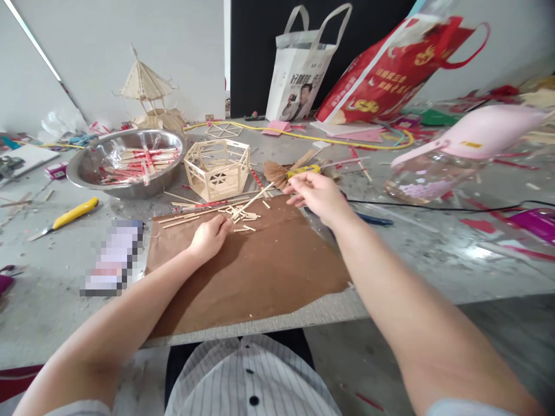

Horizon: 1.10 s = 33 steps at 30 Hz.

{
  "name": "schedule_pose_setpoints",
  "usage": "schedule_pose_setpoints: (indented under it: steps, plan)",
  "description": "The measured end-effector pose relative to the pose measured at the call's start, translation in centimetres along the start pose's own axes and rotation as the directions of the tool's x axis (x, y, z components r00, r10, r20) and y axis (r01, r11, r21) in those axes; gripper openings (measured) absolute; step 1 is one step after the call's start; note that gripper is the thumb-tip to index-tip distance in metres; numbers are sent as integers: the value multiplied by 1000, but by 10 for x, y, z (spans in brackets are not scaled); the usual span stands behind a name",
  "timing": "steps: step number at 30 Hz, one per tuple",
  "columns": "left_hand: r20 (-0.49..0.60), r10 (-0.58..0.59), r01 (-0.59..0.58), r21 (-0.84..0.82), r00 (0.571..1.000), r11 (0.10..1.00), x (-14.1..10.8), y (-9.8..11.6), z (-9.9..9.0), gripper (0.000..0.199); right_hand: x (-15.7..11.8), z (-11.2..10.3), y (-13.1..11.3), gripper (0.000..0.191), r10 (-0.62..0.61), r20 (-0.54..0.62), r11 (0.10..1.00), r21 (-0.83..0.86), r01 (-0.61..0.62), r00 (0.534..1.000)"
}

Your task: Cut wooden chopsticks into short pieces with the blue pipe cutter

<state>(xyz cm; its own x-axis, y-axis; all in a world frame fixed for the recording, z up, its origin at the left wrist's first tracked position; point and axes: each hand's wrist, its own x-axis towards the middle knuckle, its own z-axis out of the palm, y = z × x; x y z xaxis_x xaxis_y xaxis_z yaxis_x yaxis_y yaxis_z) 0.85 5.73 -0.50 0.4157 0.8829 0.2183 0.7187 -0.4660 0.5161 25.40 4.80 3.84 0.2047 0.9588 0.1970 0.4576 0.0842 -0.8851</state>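
My left hand (210, 237) is closed at the brown mat's left side, its fingertips pinching the lower end of a thin wooden stick (258, 197) that slants up to the right. Short cut stick pieces (249, 216) lie around those fingertips. Over the mat's far right edge, my right hand (318, 195) has its fingers loosely bent and apart, close to a yellow tool (303, 170) beside a brown fan-shaped bundle (276, 173). Whether it touches the tool is unclear. Longer sticks (184, 219) lie left of the cut pieces. Behind them stands a six-sided wooden stick frame (219, 170).
The brown mat (260, 277) covers the table's front. To the left are a steel bowl (80, 173) of wrapped sticks, a yellow-handled knife (76, 212) and a phone (113, 257). A stick pavilion (147, 86), bags (299, 75) and a pink-lidded jar (433, 173) stand farther back.
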Motion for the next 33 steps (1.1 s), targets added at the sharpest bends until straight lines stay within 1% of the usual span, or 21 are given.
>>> schedule_pose_setpoints:
  steps: [1, 2, 3, 4, 5, 6, 7, 8, 9, 11, 13, 15, 18, 20, 22, 25, 27, 28, 29, 31, 33]
  plan:
    - [2, 1, -1, 4, 1000, 1000, 0, -1, 1, 33, -1, -11, 1, 30, -24, -4, 979, -203, 22, 1000]
    - [3, 2, -2, 9, 1000, 1000, -1, -1, 1, 33, -3, -21, 2, 31, -35, -13, 907, -421, 26, 999]
    - [4, 0, 0, 16, 1000, 1000, -1, -1, 2, 33, -7, -30, 5, 33, -21, -25, 793, -609, 2, 999]
    - [5, -4, 3, 23, 1000, 1000, -1, -1, 2, 33, -13, -38, 9, 36, 23, -41, 662, -748, -46, 999]
    - [7, -6, 6, 28, 1000, 1000, -1, -1, 2, 32, -19, -45, 14, 40, 90, -58, 538, -837, -97, 994]
    - [10, -8, 8, 31, 1000, 999, -1, -1, 2, 32, -25, -50, 20, 44, 165, -71, 437, -889, -137, 984]
    - [12, -8, 8, 32, 1000, 999, -1, -2, 2, 32, -31, -53, 27, 48, 224, -88, 361, -918, -167, 970]
    - [13, -8, 8, 33, 1000, 999, -1, -2, 3, 32, -36, -55, 35, 51, 270, -88, 317, -932, -175, 959]
    - [12, -8, 8, 32, 1000, 999, -1, -2, 3, 32, -41, -55, 43, 54, 315, -76, 298, -939, -174, 946]
    - [10, -10, 9, 30, 1000, 1000, -1, -2, 3, 31, -47, -54, 56, 56, 358, -31, 307, -940, -149, 933]
    - [7, -11, 10, 26, 1000, 1000, -2, -2, 2, 31, -49, -53, 64, 53, 359, -21, 323, -935, -145, 933]
    - [1, -4, 4, 14, 1000, 1000, -2, -2, 2, 32, -49, -54, 66, 48, 345, -54, 328, -928, -174, 937]
    - [-31, -6, 5, -18, 1000, 1000, -3, -2, 2, 32, -49, -61, 59, 44, 312, -112, 361, -904, -227, 943]
    - [-54, -23, 20, -52, 998, 998, -3, -1, 2, 31, -51, -68, 49, 42, 271, -143, 430, -867, -253, 952]
    - [-62, -36, 30, -93, 997, 995, -3, -1, 2, 30, -54, -76, 37, 39, 249, -155, 554, -787, -272, 956]
    - [-72, -36, 26, -136, 997, 990, -3, -2, 3, 30, -59, -83, 19, 35, 227, -160, 785, -554, -278, 961]
    - [-91, -21, 6, -161, 996, 987, -3, -2, 2, 30, -61, -83, 9, 27, 195, -183, 918, -311, -245, 964]
    - [-100, -9, -9, -177, 995, 984, -3, -2, 2, 30, -62, -82, 4, 22, 178, -198, 961, -174, -213, 964]
    - [-105, 6, -26, -193, 994, 981, -3, -3, 1, 31, -63, -80, 1, 18, 165, -210, 983, -40, -177, 964]
    - [-111, 28, -52, -221, 993, 974, -2, -3, 0, 32, -64, -75, -3, 13, 162, -215, 978, 166, -127, 963]
    - [-119, 33, -60, -234, 992, 970, -2, -3, -2, 33, -63, -73, -5, 12, 188, -198, 958, 254, -135, 962]
